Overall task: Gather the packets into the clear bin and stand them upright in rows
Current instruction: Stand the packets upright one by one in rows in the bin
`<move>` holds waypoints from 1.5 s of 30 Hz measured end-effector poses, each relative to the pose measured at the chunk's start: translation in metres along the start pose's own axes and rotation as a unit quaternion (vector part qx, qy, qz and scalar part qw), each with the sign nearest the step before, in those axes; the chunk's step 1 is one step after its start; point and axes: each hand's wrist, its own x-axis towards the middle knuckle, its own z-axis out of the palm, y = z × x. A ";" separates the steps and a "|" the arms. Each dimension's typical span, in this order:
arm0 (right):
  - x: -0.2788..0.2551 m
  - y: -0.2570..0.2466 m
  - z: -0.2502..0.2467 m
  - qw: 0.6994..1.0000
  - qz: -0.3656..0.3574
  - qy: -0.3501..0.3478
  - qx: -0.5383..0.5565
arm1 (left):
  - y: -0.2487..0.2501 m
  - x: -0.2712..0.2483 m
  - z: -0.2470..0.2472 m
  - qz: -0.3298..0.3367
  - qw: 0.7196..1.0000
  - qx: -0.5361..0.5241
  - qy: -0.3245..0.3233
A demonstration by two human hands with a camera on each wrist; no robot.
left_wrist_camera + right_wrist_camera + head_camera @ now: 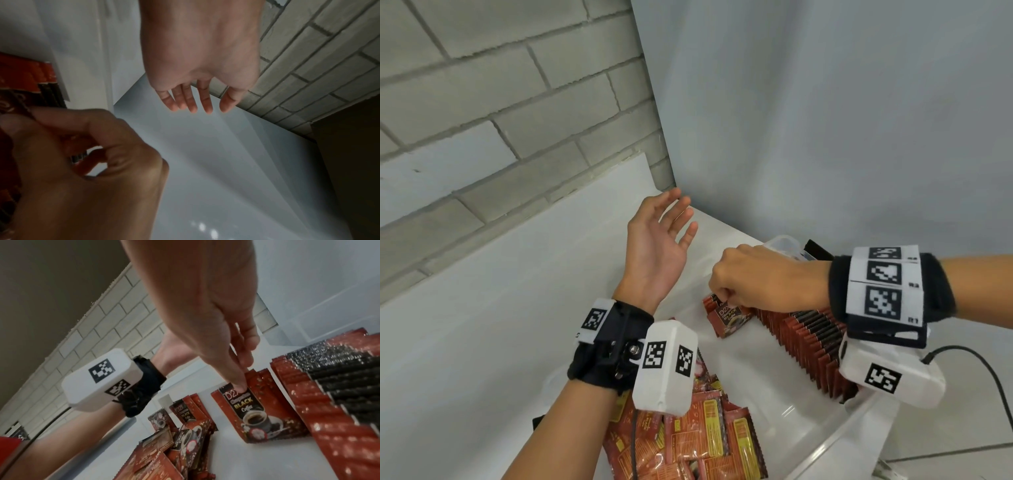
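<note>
A long row of red and black coffee packets (811, 342) stands upright along the right side of the clear bin (839, 442). At the row's far end my right hand (722, 301) pinches the top of a "Black Coffee" packet (255, 415), thumb and fingertips (240, 382) on its upper edge; its bottom touches the bin floor. My left hand (678, 219) is raised above the bin's far left, palm up, fingers (193, 104) spread and holding nothing. Loose packets (688, 438) lie in a heap at the near left, apparently inside the bin.
The bin sits on a white table (482, 325) in a corner, between a brick wall (482, 120) at left and a grey panel (825, 120) behind. A black cable (993, 380) loops at the right. Bare bin floor (739, 370) separates heap and row.
</note>
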 end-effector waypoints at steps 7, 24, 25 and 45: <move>-0.002 0.002 -0.003 1.000 -0.002 -0.006 0.018 | 0.031 -0.027 0.008 0.009 0.999 0.016 0.049; -0.019 0.001 0.023 0.961 0.075 -0.250 0.088 | -0.039 -0.078 -0.027 -0.292 0.928 0.219 0.078; -0.019 0.000 0.023 0.960 0.079 -0.252 0.090 | -0.041 -0.077 -0.026 -0.299 0.928 0.209 0.079; -0.021 -0.016 0.003 0.953 0.067 -0.269 0.121 | -0.012 -0.091 -0.003 -0.286 0.913 0.290 0.012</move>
